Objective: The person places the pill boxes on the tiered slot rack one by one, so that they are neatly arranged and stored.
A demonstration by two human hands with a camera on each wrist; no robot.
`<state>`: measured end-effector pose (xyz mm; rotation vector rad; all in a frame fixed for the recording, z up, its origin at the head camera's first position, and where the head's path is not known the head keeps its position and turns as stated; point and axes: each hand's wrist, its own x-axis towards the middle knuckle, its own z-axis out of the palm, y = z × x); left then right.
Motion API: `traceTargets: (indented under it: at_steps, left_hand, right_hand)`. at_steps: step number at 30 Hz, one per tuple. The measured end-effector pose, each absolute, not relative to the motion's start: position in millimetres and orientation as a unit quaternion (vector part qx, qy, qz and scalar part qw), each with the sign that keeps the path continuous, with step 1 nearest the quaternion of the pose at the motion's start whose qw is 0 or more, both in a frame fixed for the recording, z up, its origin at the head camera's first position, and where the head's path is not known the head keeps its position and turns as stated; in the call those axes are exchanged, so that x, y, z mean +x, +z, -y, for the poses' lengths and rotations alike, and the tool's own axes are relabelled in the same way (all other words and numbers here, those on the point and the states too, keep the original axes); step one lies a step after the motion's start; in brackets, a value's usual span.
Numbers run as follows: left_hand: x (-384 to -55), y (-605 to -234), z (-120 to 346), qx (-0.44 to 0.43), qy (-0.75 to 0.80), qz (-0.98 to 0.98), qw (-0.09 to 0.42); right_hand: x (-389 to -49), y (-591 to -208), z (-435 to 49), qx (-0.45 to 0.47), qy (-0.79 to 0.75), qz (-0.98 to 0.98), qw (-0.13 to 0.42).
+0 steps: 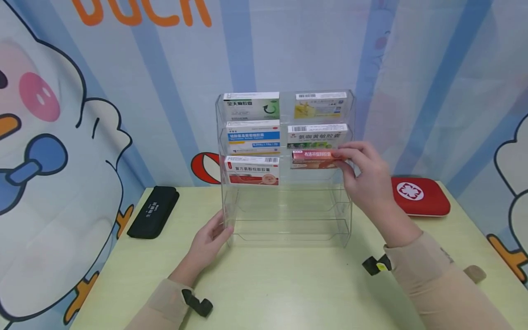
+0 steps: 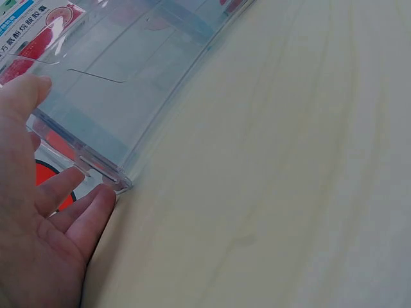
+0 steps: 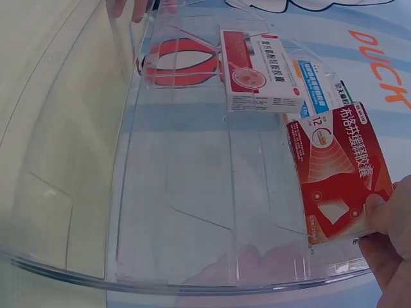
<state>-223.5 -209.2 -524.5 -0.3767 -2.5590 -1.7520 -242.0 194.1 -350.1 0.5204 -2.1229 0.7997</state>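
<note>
A clear tiered display rack (image 1: 288,224) stands on the table with medicine boxes in its upper tiers. My right hand (image 1: 368,176) pinches the right end of a red medicine box (image 3: 340,173) between thumb and fingers. In the head view that box is tilted, at the third tier on the right, just below a white-and-green box (image 1: 317,136). Level with it on the left sits a white-and-red box (image 1: 251,170). My left hand (image 1: 206,243) holds the rack's lower left side, its thumb at the front and fingers along the side; the left wrist view shows this hand (image 2: 45,205) up close.
Higher on the rack are a white-and-green box (image 1: 251,107), a blue-and-white box (image 1: 252,137) and a yellow-and-white box (image 1: 320,106). A black case (image 1: 153,212) lies left on the table (image 1: 272,293), a red case (image 1: 422,196) right. A printed curtain (image 1: 305,46) hangs behind.
</note>
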Motion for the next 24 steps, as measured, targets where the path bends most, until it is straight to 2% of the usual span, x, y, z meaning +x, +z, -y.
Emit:
traceTargets:
  at_steps: [10,24]
  left_hand:
    - [-223.0,-523.5,209.3,-0.107,-0.550,0.828,-0.002]
    - [-221.7,-520.7,208.5,-0.100,-0.554,0.827,-0.009]
  right_hand:
    - [-243.7,-360.4,-194.0,0.190,0.280,0.875,0.346]
    - [-247.7,-366.9,-196.1,0.209,0.203,0.893,0.344]
